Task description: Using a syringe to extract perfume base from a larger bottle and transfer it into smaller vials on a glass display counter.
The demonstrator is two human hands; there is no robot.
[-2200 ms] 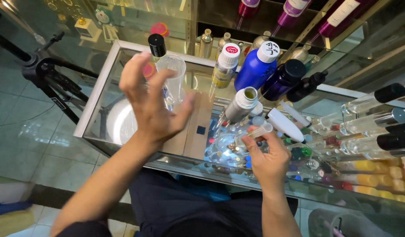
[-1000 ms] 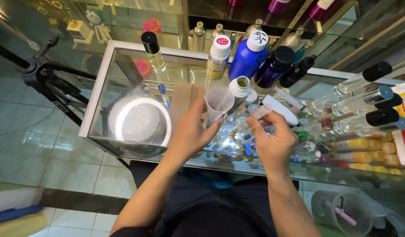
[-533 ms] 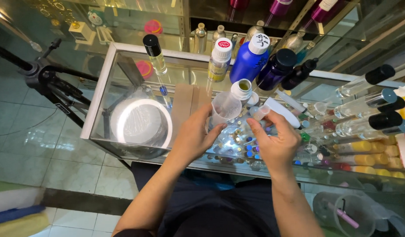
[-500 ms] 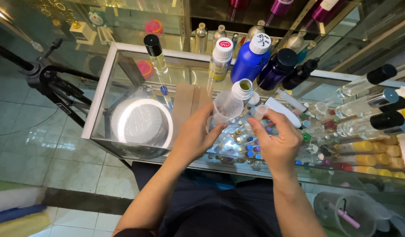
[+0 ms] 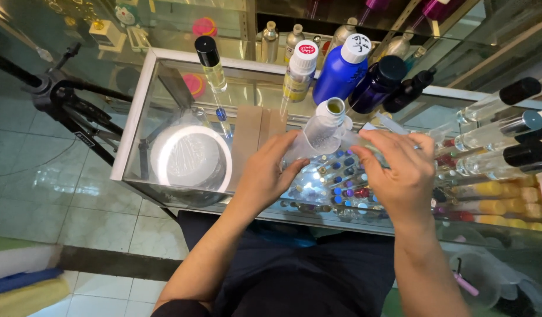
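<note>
L hand (image 5: 268, 176) is wrapped round a clear plastic measuring cup (image 5: 315, 141), thumb on the near side, fingers curled behind, so it's closed on the cup, holding it tilted just above the glass counter top (image 5: 165, 88), roughly mid-counter. R hand (image 5: 400, 170) sits just beside the cup's right side, back of hand to the camera, fingers bent and drawn together over sth thin and pale near its fingertips (image 5: 371, 136); can't tell exactly what it pinches, nor if it touches the cup. Right behind the cup: small bottle w/ white open neck (image 5: 331, 110), yellowish liquid showing inside. Back row, left to right: slim clear bottle w/ black cap (image 5: 211, 63), yellowish content; white-capped bottle w/ red mark on the lid (image 5: 299, 70); big blue bottle w/ white cap (image 5: 343, 67); dark blue bottle w/ black cap (image 5: 376, 82); black spray-type bottle (image 5: 409, 91). On the right edge, clear tall bottles w/ black caps (image 5: 506, 126) lying/leaning sideways, near the R hand but apart from it. Under the glass, below both hands: tray of tiny vials w/ coloured caps (image 5: 335, 188), plus yellow and red bottles (image 5: 494, 194) further right. White round dish-like thing (image 5: 191, 158) inside the case, left of the L hand, and a brown cardboard strip (image 5: 253, 138) between it and the cup. Black tripod (image 5: 65, 105) stands on the tiled floor left of the counter.
</note>
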